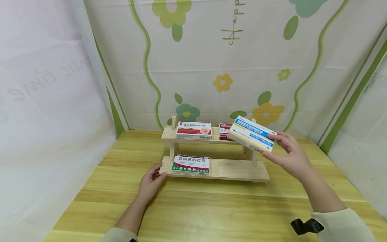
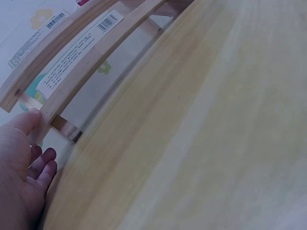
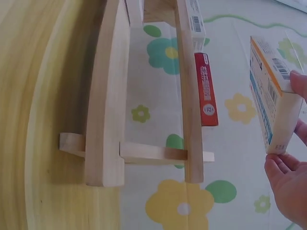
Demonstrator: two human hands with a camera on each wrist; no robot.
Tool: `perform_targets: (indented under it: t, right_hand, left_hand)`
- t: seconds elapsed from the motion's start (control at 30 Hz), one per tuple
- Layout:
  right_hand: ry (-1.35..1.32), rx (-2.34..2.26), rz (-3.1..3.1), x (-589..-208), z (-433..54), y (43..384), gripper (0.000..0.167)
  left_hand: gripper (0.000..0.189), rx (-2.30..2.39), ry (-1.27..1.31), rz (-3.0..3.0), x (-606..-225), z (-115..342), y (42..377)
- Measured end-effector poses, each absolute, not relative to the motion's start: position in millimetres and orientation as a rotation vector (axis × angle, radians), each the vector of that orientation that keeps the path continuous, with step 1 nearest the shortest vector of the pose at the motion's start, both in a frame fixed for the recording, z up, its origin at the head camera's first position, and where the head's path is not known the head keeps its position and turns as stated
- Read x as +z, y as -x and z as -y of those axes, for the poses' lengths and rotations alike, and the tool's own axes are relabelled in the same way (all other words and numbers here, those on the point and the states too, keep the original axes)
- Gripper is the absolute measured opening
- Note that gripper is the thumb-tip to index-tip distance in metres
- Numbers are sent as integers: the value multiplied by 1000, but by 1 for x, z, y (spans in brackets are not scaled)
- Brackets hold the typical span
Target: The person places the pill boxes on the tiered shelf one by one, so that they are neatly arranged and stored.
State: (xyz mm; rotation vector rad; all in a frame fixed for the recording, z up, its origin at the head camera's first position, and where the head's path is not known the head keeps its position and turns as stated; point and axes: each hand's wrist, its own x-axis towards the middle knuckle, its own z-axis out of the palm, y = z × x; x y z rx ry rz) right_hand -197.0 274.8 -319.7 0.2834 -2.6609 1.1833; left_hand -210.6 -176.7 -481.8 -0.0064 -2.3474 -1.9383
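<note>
My right hand (image 1: 294, 156) pinches one end of a white medicine box (image 1: 251, 133) with blue and yellow bands. That box is tilted in the air, in front of the upper tier's right end in the head view. My left hand (image 1: 150, 184) grips the left end of a two-tier wooden shelf (image 1: 237, 169), thumb (image 2: 26, 122) against the board's end. A red-and-white medicine box (image 1: 194, 130) sits on the upper tier at the left. Farther right, a red medicine box (image 3: 206, 89) is partly hidden in the head view. A green-and-white medicine box (image 1: 191, 165) lies on the lower tier at the left.
The shelf stands on a wood-grain table (image 1: 193, 208). Behind it hangs a white cloth (image 1: 193, 60) printed with flowers and leaves. Pale cloth also closes off the left and right sides.
</note>
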Motion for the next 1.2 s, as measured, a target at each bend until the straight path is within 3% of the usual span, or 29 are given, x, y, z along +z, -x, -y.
perform_targets:
  t: [1.2]
  right_hand:
    - [-383, 1256, 2726, -416, -253, 184, 52]
  left_hand:
    - [55, -1938, 8, 2336, -485, 177, 212]
